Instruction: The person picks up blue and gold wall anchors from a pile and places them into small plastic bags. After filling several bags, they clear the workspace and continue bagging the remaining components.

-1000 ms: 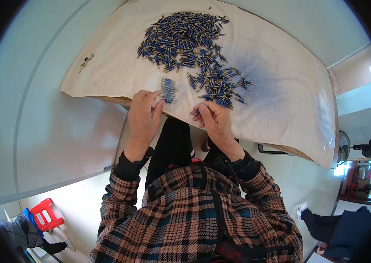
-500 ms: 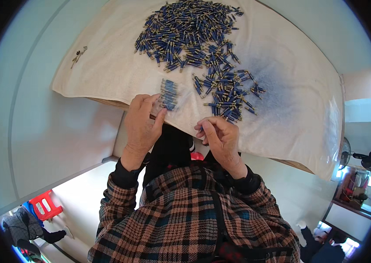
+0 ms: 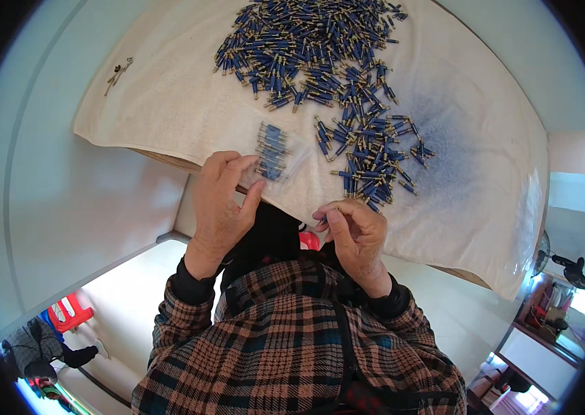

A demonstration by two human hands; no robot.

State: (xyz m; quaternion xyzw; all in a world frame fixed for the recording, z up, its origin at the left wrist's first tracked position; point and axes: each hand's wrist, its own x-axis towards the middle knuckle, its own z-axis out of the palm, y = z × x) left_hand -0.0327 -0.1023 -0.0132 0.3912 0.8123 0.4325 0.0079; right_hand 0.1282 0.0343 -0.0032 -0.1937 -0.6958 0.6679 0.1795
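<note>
A small clear plastic bag [image 3: 291, 169] lies flat near the table's front edge. Inside it, several blue cylinders with brass-coloured ends [image 3: 271, 146] form a neat stacked column. My left hand [image 3: 222, 200] rests at the bag's left side, thumb and forefinger apart, fingertips touching or very near its edge. To the right, just over the table's front edge, my right hand [image 3: 356, 232] is closed in a pinch. A bit of blue shows between its fingertips, apparently one such cylinder, mostly hidden by the fingers.
A large heap of the same cylinders [image 3: 299, 48] covers the far middle of the cream cloth [image 3: 168, 104], and a smaller pile [image 3: 372, 162] spreads toward me on the right. Thin metal pieces [image 3: 119, 75] lie at the far left. A blue stain [image 3: 437, 124] marks the cloth.
The whole view has shifted slightly, so the table and piles sit a little differently. Both hands keep nearly the same pose beside the bag and the table edge.
</note>
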